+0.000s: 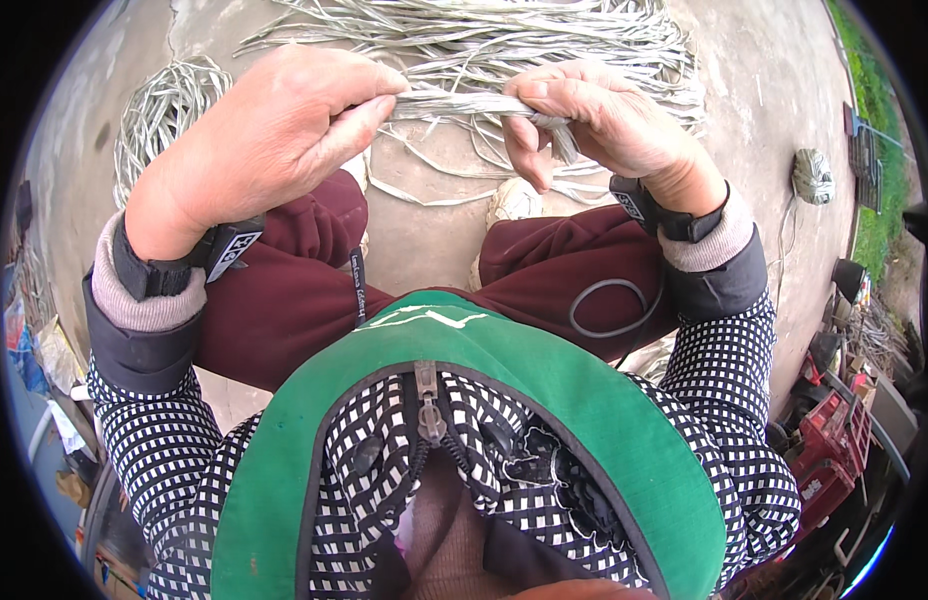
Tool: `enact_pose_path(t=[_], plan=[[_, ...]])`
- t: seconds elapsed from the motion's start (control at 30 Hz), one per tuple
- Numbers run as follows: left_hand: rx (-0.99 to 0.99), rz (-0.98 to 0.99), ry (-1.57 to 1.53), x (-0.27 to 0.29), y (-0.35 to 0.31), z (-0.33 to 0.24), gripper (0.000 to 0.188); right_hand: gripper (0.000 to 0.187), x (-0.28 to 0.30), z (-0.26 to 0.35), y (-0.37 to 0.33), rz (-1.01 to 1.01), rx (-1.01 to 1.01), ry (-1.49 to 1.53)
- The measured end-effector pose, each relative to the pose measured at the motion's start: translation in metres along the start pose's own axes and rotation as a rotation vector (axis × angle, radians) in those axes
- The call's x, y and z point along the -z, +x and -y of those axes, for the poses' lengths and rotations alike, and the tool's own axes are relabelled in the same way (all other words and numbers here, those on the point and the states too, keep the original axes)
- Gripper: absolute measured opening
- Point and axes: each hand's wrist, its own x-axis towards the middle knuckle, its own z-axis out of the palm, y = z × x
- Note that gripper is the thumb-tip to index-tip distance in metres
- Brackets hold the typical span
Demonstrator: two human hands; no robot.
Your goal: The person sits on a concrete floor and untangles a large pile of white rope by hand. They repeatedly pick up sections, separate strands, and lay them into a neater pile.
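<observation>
Between my hands, above my knees, a bundle of silvery-white plastic strands point(454, 104) is stretched sideways. My left hand point(274, 135) pinches its left end between thumb and fingertips. On the other side my right hand point(609, 115) is closed around the right end, thumb on top, with a short tuft of strands hanging below the fingers. Beyond the hands a large heap of the same flat strands point(484, 35) lies spread on the ground, some loose ends trailing toward my feet.
A coiled pile of strands point(169, 115) lies at the left. Off to the right sits a wound ball of strand point(813, 177) with a line running from it. Red machinery point(829, 450) and clutter stand at the lower right, near a grass strip point(874, 230).
</observation>
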Motion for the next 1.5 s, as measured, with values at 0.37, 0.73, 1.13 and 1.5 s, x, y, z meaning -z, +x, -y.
enact_pose_path(t=[0.37, 0.73, 1.13, 1.5], plan=[[0.225, 0.039, -0.143, 0.007, 0.008, -0.006, 0.018, 0.033, 0.002, -0.01, 0.003, 0.023, 0.03, 0.01], [0.097, 0.046, -0.949, -0.005, 0.021, -0.024, 0.038, 0.034, -0.017, -0.003, 0.006, 0.094, 0.115, -0.103], [0.262, -0.001, -0.762, 0.004, 0.005, -0.035, 0.036, 0.035, -0.021, 0.005, 0.006, -0.018, 0.375, -0.604], [0.296, -0.031, -0.968, 0.016, -0.009, -0.014, 0.033, 0.025, -0.029, 0.005, 0.005, -0.121, 0.291, -0.713]])
